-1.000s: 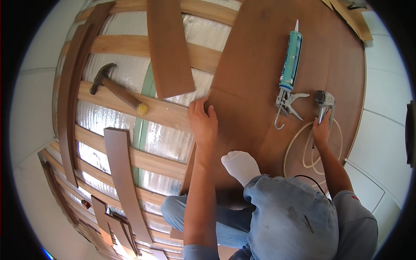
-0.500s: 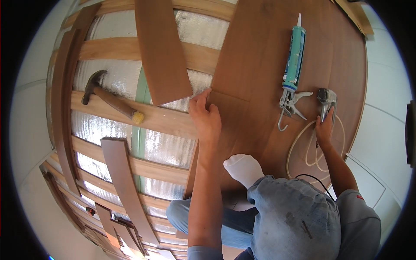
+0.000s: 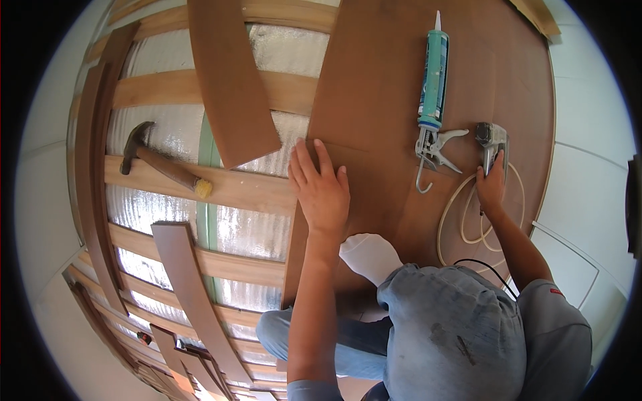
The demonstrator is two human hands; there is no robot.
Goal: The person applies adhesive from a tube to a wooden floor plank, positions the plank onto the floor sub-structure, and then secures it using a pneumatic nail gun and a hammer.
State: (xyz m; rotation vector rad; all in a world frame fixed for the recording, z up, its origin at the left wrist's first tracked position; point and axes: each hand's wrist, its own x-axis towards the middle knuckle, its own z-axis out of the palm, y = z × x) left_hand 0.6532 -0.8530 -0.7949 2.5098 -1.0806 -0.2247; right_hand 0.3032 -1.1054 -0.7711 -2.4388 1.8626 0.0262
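My left hand (image 3: 323, 197) lies palm down with its fingers spread at the left edge of the brown floorboards (image 3: 394, 127), its fingertips by a board seam. On the right, my right hand (image 3: 491, 184) is closed around the handle of an air nailer (image 3: 490, 136), which rests on the boards with a pale hose (image 3: 445, 220) looped beside it. Between the two hands and farther off lies a caulking gun (image 3: 435, 90) with a teal cartridge, its nozzle toward the far side. A loose floorboard (image 3: 234, 87) lies across the joists, just beyond my left fingertips.
Wooden joists (image 3: 261, 190) run over silvery foil sheeting (image 3: 251, 230) on the left. A claw hammer (image 3: 167, 164) rests across a joist there. Another loose plank (image 3: 194, 287) and stacked planks (image 3: 93, 180) lie farther left. White wall panels (image 3: 588, 174) border the right.
My left hand has turned from fingers bunched at the board's edge to spread flat on the boards. My right hand still holds the nailer. The whole view has shifted slightly.
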